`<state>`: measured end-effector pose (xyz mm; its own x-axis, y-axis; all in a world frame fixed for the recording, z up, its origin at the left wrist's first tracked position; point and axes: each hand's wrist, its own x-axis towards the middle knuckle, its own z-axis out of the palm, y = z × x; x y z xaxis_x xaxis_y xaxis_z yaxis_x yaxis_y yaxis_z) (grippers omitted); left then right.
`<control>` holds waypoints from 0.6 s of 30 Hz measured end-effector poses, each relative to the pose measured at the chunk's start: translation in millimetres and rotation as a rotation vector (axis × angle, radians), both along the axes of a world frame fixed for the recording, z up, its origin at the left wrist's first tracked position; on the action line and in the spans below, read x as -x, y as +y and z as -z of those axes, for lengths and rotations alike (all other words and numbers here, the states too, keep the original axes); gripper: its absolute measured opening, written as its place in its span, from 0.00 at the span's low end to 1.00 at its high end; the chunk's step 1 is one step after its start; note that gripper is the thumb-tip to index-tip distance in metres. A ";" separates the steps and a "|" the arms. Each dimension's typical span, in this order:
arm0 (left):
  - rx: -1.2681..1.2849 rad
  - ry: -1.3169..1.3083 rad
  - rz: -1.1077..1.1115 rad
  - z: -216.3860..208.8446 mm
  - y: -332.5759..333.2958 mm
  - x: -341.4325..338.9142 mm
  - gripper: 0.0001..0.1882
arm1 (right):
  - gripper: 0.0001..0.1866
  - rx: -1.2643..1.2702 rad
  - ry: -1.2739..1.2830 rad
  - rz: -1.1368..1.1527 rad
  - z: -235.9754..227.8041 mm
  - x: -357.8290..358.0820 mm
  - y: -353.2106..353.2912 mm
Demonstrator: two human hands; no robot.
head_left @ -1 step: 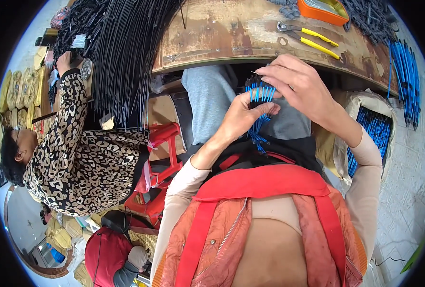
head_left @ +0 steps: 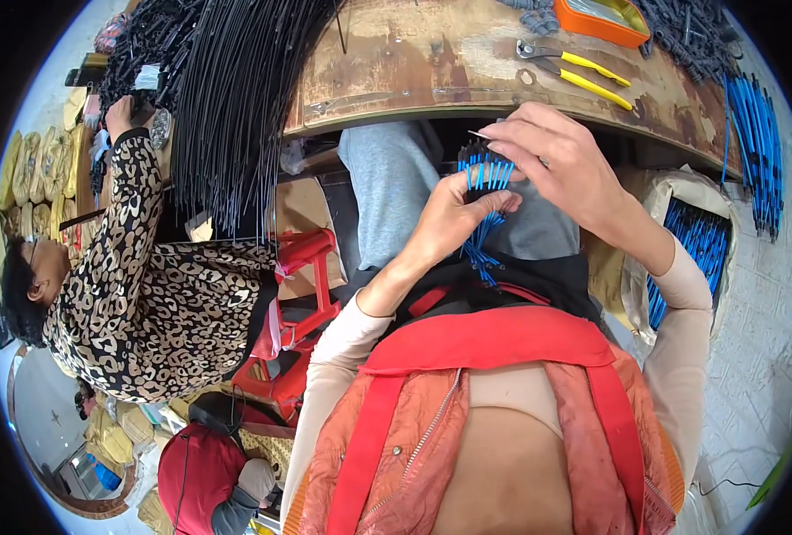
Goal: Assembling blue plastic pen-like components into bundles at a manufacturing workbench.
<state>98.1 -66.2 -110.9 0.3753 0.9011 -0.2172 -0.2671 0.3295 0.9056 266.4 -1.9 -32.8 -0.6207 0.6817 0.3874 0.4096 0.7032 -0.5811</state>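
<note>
A bundle of short blue cables with black ends is gripped in my left hand, whose thumb and fingers wrap round its upper part. The black tops of the bundle stick up above that hand, and its lower ends hang over my lap. Just above and to the right, my right hand has its fingertips pinched together close to the black tops. A thin, pale, pin-like piece pokes out to the left of these fingertips; its kind is too small to tell.
Yellow-handled pincers and an orange tin rest on the worn wooden table. Long black cables drape over its left side. A sack of blue cables stands at right. At left, a co-worker in a patterned top reaches toward black parts.
The pin-like piece at my right fingertips has shifted very slightly. My left hand and the bundle stay in the same place.
</note>
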 end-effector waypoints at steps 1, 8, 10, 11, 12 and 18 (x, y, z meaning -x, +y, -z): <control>-0.045 0.034 -0.036 2.1 -1.1 -1.7 0.08 | 0.12 -0.002 -0.001 -0.001 -1.2 0.2 -2.3; -0.288 0.312 -0.151 13.9 -6.2 -11.5 0.07 | 0.08 0.030 -0.053 0.047 -7.2 2.0 -14.7; -0.304 0.414 -0.209 3.8 -8.0 -13.8 0.09 | 0.08 0.112 0.012 0.088 -7.3 5.2 -16.5; -0.309 0.412 -0.209 -0.5 -9.2 -14.4 0.09 | 0.08 0.106 0.011 0.089 -10.6 7.3 -18.9; -0.324 0.467 -0.241 -4.7 -10.8 -14.7 0.09 | 0.07 0.195 0.012 0.131 -15.9 9.6 -24.1; -0.264 0.211 -0.109 6.3 0.3 4.4 0.12 | 0.08 0.293 0.100 0.168 -19.7 11.2 -27.3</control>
